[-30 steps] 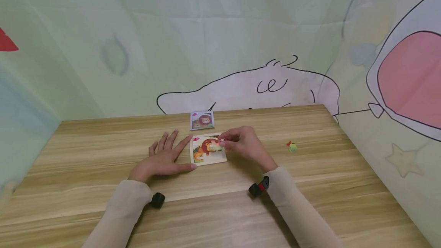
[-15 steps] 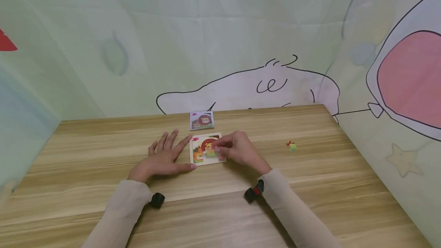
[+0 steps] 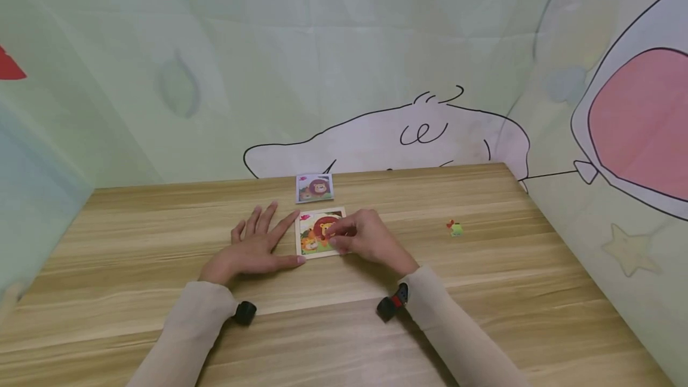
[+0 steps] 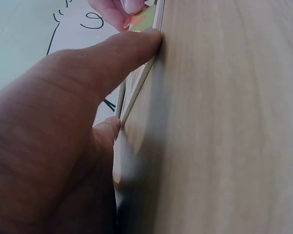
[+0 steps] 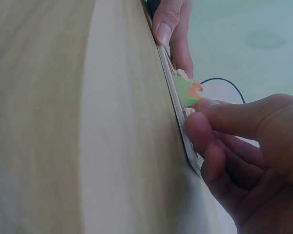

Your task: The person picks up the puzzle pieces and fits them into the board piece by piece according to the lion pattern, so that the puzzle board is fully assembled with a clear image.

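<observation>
My right hand (image 3: 371,237) pinches a green and orange puzzle piece (image 5: 186,92) between thumb and fingers at the lower right of the lion puzzle board. In the right wrist view the piece stands tilted, partly raised from the board. The white-framed board (image 3: 320,255) lies flat on the table, with lion picture pieces in it; my right fingers cover its right part. Spread flat on the left, my left hand (image 3: 258,252) touches the board's left edge with its index fingertip and its lower left corner with the thumb (image 4: 146,41).
A small card with a matching lion picture (image 3: 315,189) lies behind the board, near the table's back edge. Off to the right is a loose green and red puzzle piece (image 3: 455,229). A printed cloth (image 3: 317,64) hangs behind the wooden table (image 3: 301,339).
My right hand has moved the puzzle piece down and leftward, from the board's right side to its lower part. The left hand has stayed in place.
</observation>
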Demonstrator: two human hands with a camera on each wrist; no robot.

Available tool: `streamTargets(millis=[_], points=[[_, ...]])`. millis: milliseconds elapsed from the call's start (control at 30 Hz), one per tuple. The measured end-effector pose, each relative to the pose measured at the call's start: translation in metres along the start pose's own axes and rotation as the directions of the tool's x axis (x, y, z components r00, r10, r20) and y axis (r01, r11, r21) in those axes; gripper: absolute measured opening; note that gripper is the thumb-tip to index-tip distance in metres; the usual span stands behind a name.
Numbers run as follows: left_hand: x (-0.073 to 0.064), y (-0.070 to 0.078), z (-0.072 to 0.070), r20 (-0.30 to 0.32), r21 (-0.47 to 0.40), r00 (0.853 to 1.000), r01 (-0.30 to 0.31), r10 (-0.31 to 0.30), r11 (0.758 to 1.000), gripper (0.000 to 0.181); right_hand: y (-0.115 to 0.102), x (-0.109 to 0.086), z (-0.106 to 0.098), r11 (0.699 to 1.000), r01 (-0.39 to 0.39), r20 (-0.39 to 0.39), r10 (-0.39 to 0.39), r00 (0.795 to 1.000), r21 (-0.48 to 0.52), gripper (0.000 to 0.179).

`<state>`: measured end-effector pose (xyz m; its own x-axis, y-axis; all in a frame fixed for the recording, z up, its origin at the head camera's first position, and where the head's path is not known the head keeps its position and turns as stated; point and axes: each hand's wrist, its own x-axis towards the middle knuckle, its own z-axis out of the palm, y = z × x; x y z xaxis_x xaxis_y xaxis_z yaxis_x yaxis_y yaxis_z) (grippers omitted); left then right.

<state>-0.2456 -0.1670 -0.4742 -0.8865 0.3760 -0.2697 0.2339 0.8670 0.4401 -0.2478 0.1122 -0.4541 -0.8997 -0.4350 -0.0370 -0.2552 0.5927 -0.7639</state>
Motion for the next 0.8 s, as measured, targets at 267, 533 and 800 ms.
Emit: streamTargets(millis=[267, 533, 800], points=[[0.0007, 0.0000, 0.0004, 0.002, -0.001, 1.000, 0.002, -0.002, 1.000, 0.108, 0.0014, 0.0009, 0.0025, 0.996, 0.037, -0.011, -0.038, 0.999, -0.087, 0.013], [-0.0008, 0.0011, -0.0005, 0.003, -0.002, 1.000, 0.003, -0.003, 1.000, 0.108, 0.0023, 0.0039, 0.0055, 0.990, 0.053, -0.014, -0.055, 0.998, -0.129, 0.016], [-0.0015, 0.0013, -0.0011, 0.005, -0.007, 1.000, 0.000, 0.000, 1.000, 0.109, 0.0038, 0.0041, 0.0090, 0.990, 0.045, -0.032, -0.049, 0.998, -0.131, 0.017]])
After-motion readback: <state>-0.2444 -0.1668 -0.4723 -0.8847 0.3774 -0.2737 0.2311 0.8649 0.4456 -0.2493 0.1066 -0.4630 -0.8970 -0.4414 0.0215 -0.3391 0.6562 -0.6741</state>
